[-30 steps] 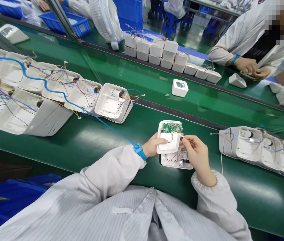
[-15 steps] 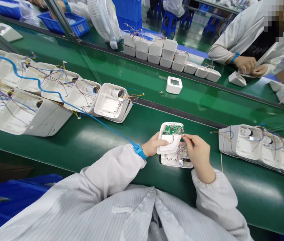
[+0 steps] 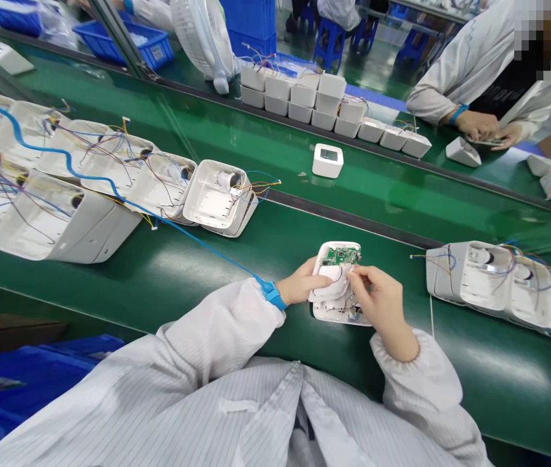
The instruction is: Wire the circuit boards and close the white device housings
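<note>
My left hand (image 3: 302,283) is closed on a white plastic cover (image 3: 321,285), its thumb pressed over the front. A green circuit board (image 3: 341,257) sits in the upper part of this cover. At the board's lower right edge, my right hand (image 3: 382,297) pinches thumb and forefinger together. Whatever lies between those fingertips is too small to make out. Beneath the cover, an open white housing (image 3: 328,315) with thin wires inside rests on the green bench, partly hidden by the cover and my right hand.
Open white housings (image 3: 217,194) with loose wires line the left, and more housings (image 3: 484,275) stand at right. A blue wrist cord (image 3: 198,237) crosses the bench. Beyond a dark rail, a white device with a screen (image 3: 328,162) lies on the green belt. A co-worker's hands (image 3: 489,130) are opposite.
My right fingertips have shifted slightly left and down along the board's edge. The cover has tilted and moved a little right. The white device on the belt has travelled left.
</note>
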`<action>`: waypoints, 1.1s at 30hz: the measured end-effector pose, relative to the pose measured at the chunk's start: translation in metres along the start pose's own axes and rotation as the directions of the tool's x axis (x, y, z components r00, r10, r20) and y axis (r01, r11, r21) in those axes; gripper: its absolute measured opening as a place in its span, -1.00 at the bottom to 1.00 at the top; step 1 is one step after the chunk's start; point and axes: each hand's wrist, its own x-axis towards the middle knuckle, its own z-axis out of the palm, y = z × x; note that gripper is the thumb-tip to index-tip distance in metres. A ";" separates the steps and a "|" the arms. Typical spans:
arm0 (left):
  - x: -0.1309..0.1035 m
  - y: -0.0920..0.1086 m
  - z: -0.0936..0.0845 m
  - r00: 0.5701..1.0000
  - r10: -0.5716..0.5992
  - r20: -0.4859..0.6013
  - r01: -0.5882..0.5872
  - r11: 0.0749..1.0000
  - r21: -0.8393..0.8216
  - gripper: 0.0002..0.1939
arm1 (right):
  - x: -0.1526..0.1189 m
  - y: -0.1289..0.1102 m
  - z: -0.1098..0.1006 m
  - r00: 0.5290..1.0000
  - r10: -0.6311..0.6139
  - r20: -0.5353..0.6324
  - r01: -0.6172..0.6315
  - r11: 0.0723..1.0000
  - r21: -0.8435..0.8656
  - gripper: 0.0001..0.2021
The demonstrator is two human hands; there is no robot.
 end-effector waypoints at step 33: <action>0.000 -0.002 0.003 0.999 0.006 0.034 -0.011 0.987 0.163 -0.65 | 0.000 -0.003 0.006 0.998 0.068 0.000 -0.068 0.998 0.013 -0.81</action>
